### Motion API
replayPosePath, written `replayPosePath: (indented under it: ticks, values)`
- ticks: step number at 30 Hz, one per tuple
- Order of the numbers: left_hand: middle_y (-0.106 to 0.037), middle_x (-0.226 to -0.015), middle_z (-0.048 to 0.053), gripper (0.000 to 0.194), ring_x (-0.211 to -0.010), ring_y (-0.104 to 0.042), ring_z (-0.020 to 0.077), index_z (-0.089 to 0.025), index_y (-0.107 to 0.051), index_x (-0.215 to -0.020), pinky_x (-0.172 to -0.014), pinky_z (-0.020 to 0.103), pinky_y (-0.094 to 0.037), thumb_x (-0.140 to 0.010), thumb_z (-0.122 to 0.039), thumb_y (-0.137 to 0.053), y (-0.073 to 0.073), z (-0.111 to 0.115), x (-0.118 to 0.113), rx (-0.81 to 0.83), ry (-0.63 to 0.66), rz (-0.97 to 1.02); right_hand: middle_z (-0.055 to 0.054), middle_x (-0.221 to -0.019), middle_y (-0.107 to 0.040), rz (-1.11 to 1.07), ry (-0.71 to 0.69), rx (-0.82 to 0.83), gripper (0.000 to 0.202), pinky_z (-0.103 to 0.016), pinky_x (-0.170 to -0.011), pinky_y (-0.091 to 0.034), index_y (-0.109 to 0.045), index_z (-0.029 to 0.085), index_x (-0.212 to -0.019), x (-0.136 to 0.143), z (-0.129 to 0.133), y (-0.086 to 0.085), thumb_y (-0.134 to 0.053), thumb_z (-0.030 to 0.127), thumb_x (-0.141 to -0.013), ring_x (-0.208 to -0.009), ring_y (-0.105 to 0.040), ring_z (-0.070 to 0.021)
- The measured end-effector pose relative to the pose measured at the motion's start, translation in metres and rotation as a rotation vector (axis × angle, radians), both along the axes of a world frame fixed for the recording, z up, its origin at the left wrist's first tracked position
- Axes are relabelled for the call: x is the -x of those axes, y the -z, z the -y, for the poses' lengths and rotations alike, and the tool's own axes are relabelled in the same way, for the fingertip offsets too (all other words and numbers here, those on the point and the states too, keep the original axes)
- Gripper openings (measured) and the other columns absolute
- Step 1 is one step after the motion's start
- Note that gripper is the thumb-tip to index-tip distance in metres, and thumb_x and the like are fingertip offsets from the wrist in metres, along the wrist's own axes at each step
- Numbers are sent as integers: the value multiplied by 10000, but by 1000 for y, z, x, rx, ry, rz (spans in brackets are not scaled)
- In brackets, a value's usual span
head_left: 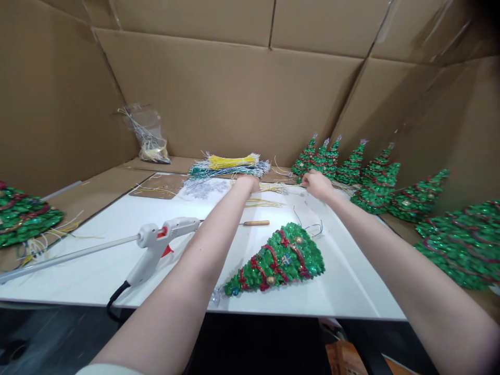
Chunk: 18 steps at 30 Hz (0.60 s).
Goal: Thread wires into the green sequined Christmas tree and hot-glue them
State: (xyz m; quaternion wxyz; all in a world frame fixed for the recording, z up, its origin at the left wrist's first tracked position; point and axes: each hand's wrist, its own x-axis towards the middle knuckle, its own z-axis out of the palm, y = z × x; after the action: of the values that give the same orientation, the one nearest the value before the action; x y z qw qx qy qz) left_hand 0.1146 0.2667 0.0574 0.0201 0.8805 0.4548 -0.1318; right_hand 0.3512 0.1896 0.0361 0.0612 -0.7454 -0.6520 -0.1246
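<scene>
The loose yellow wires (269, 188) lie at the counter's (344, 281) far edge, long axis running left to right between my hands. My left hand (247, 183) rests on their left end, my right hand (315, 184) just beyond their right end; whether either hand's fingers are closed, I cannot tell. Nearer me lies a sequined green tree (279, 260), tip toward the near edge, right of the white glue gun (164, 245).

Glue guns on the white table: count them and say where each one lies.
1. A single white plastic glue gun with a red trigger lies on the white table, near its front edge, beside the left forearm.
</scene>
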Motion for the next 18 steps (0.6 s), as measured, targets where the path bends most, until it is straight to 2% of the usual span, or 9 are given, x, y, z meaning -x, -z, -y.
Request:
replayPosePath:
  ticks: [5,12,18]
  values:
    - [-587,-1257,103,333,-1085,-608,230,-166,-574,-1233,-909,438,-536,-944,-332,-585,-1,0,0,-5,8,-6,-102,-1076,-607,-5,-18,-10,163,-299,-676,-419,-657,188,-918,-13,10,-1,-496,216,-916,-987,-565,-242]
    - [-595,-1243,101,323,-1067,-615,223,-166,-579,-1223,-897,427,-543,-946,-331,-582,-1,1,0,3,8,-21,-94,-1015,-599,-4,-35,-36,121,-294,-639,-389,-646,199,-876,-17,12,1,-535,168,-839,-934,-550,-241]
    - [-588,-1257,102,327,-1084,-608,228,-170,-577,-1229,-909,434,-536,-945,-332,-583,-2,1,1,1,10,-18,-89,-984,-578,-15,22,-86,129,-303,-613,-364,-644,212,-846,-40,25,-11,-533,158,-810,-930,-539,-247]
